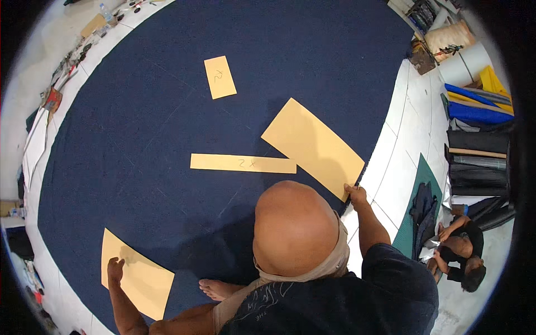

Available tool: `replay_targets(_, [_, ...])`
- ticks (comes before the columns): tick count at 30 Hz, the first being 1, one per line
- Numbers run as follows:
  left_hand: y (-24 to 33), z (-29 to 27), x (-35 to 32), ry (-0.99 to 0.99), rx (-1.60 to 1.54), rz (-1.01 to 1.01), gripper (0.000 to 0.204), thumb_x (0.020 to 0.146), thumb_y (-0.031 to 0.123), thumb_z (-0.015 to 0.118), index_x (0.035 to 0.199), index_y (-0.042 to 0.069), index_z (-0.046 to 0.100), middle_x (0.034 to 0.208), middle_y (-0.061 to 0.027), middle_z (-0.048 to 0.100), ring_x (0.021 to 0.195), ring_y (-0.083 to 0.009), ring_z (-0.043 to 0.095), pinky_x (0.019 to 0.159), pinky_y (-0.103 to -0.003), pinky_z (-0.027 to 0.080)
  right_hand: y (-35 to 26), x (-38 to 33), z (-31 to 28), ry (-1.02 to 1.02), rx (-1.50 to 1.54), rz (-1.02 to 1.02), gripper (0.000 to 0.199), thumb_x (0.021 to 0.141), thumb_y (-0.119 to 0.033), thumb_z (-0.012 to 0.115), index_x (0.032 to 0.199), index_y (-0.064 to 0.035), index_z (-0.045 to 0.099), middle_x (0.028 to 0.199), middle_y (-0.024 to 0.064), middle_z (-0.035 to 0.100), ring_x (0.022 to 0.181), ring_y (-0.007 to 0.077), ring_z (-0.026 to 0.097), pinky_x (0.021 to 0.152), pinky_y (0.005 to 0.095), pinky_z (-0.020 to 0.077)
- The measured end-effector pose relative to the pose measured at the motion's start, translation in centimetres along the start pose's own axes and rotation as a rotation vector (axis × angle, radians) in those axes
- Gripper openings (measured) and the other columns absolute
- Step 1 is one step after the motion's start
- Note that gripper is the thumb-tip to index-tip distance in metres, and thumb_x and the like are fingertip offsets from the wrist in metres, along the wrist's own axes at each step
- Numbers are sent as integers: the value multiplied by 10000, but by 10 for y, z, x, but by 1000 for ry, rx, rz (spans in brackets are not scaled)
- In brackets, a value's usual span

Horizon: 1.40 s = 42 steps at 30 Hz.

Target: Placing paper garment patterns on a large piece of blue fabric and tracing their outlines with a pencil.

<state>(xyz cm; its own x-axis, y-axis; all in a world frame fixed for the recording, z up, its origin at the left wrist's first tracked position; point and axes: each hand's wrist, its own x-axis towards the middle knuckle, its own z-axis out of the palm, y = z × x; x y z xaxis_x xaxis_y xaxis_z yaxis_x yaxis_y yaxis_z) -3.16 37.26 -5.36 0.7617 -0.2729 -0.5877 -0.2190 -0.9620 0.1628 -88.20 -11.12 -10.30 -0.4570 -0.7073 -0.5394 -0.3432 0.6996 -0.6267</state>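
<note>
Dark blue fabric (162, 128) lies spread on the floor with yellow card pattern pieces on it. My right hand (356, 194) grips the near right corner of the large rectangular card (312, 145), thumb on top. Touching that card's lower left side is a long narrow card strip (240, 163) with handwritten marks. A small marked card rectangle (220, 78) lies farther away. At the lower left, my left hand (115, 271) is over another card piece (139, 273), its fingers curled together; whatever they hold is hidden.
My raised knee (296, 229) and bare foot (214, 289) are on the near side. To the right, a person (463, 251) sits beside a green mat (424, 173). Rolls of material (477, 151) line the right wall; a water bottle (106, 12) stands far left.
</note>
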Motion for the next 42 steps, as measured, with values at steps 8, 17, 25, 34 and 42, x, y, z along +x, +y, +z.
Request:
replay_targets(8, [8,-14,3,13,-75,8,522,893,243,705,1289,-63,553,1258,-237,614,1195,-324,576,1030,-398,445,2,8,6,41,33,6,402,802,-258,849,976,-33,565,748,9,530,537,99,420,438,303,333])
replay_targets(17, [7,-11,-12,-10,47,-22,504,884,249,720,1271,-39,572,1235,-235,625,1142,-312,601,993,-400,468,-32,71,-33,31,369,-108,376,934,-170,721,1214,-3,535,898,75,668,645,117,577,519,246,441])
replay_targets(25, [27,-11,-15,-13,61,74,502,870,241,739,1261,-33,585,1209,-206,641,1120,-319,611,979,-394,479,-82,153,-14,270,537,-200,304,907,-166,745,1116,-9,589,888,83,676,719,171,641,608,311,518])
replay_targets(34, [58,-24,-43,-12,114,51,510,848,245,757,1264,-1,595,1237,-216,636,1189,-328,593,993,-412,484,-94,194,-5,492,-298,-180,452,811,-270,769,1092,74,682,999,202,728,902,303,718,824,410,549])
replay_targets(42, [118,-5,-22,-40,93,91,533,844,267,759,1278,3,597,1254,-224,632,1193,-331,598,994,-414,486,-109,185,-22,-82,559,1,120,969,-192,620,891,-149,539,671,7,516,386,94,315,318,239,200])
